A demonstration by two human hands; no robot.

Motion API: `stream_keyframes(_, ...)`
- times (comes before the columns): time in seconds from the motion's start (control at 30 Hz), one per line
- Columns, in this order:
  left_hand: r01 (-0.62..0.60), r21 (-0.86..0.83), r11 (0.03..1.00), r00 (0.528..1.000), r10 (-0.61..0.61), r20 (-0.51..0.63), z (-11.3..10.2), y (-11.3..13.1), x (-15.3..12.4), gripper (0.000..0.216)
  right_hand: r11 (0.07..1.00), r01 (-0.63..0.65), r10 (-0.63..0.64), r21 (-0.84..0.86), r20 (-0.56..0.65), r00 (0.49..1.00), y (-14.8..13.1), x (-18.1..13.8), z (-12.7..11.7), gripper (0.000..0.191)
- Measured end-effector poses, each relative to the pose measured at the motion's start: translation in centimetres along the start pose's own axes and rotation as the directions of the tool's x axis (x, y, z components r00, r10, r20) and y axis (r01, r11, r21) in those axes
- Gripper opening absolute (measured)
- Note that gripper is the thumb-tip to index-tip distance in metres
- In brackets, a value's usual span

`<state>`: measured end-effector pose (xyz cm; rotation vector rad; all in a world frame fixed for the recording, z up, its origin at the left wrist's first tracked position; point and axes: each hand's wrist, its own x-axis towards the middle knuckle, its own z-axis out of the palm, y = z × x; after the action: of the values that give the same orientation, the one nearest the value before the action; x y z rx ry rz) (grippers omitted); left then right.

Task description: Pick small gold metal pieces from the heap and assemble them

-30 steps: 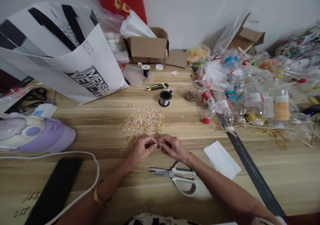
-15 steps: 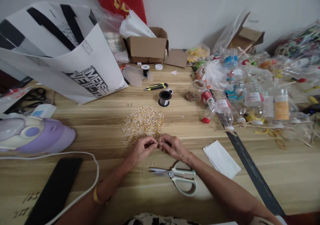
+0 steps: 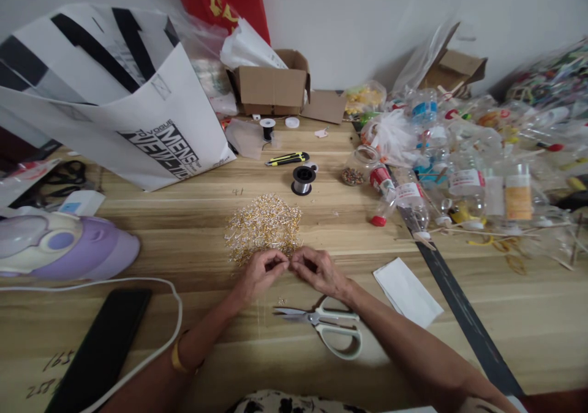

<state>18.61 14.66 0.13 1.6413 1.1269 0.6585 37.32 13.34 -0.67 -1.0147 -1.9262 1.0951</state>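
Observation:
My left hand (image 3: 263, 272) and my right hand (image 3: 318, 270) meet fingertip to fingertip over the wooden table. Both are pinched closed; whatever lies between the fingertips is too small to make out. Just beyond them spreads a heap of gold and clear beads (image 3: 263, 226), seemingly strung on thin strands. Scissors (image 3: 316, 320) with pale handles lie below my right hand, blades pointing left and slightly apart. A few tiny beads (image 3: 281, 301) rest near the blade tips. Farther back stands a spool of silvery wire (image 3: 302, 181).
A yellow-black utility knife (image 3: 287, 159) and a dark spool (image 3: 267, 130) lie toward the back. Plastic bottles (image 3: 410, 201) crowd the right, near a folded white paper (image 3: 408, 292). On the left are a white bag (image 3: 184, 125), a purple appliance (image 3: 98, 247), its white cord and a black phone-like slab (image 3: 103, 345).
My hands stay in almost the same place, with only a slight shift of the fingers. Nothing else has visibly moved.

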Motion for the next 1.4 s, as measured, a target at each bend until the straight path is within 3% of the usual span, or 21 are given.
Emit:
stream_keyframes(0.4, -0.005, -0.002, 1.0, 1.0, 0.005, -0.012, 0.03, 0.06, 0.02, 0.014, 0.987, 0.112, -0.11, -0.118, 0.025, 0.994, -0.15, -0.14, -0.03, 0.007)
stream_keyframes(1.4, -0.052, 0.029, 0.998, 0.997, 0.053, -0.048, 0.33, -0.42, -0.09, 0.012, 0.989, 0.09, -0.088, -0.114, 0.022, 0.996, -0.14, -0.2, -0.02, 0.006)
